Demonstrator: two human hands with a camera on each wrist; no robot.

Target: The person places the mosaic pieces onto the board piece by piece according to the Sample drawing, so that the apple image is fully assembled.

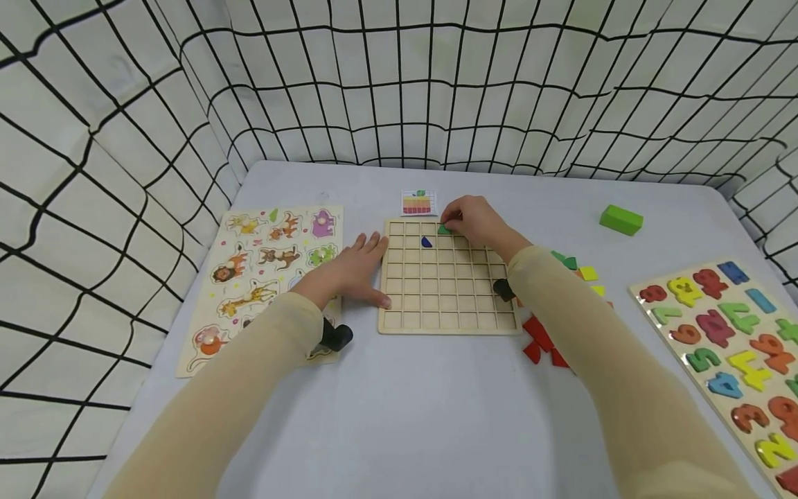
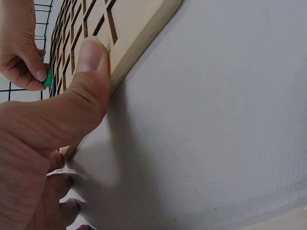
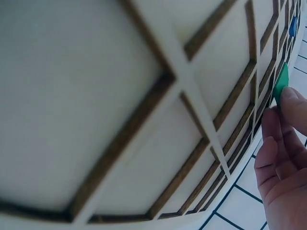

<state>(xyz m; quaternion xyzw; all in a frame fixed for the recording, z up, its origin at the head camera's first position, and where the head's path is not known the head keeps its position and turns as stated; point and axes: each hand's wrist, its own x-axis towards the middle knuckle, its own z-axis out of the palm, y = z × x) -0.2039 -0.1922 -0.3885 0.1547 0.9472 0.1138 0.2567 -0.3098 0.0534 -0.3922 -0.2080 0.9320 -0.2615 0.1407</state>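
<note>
A wooden grid board (image 1: 449, 331) lies on the table in the head view. My left hand (image 1: 352, 272) rests at its left edge with fingers spread; the left wrist view shows the thumb (image 2: 91, 60) on the rim. At the board's far side, my right hand (image 1: 475, 220) pinches a small green piece (image 1: 444, 229) over the top row. In the right wrist view the green piece (image 3: 281, 84) is held between thumb and fingers, its lower part covered by them. A dark blue piece (image 1: 427, 242) with a curved side sits in a cell to its left.
A small picture card (image 1: 418, 203) lies behind the board. Loose red pieces (image 1: 537, 334) and yellow pieces (image 1: 588, 274) lie to the right, partly behind my right sleeve. An animal puzzle (image 1: 262, 256) is at left, a number puzzle (image 1: 717, 326) at right, and a green block (image 1: 621, 220) farther back.
</note>
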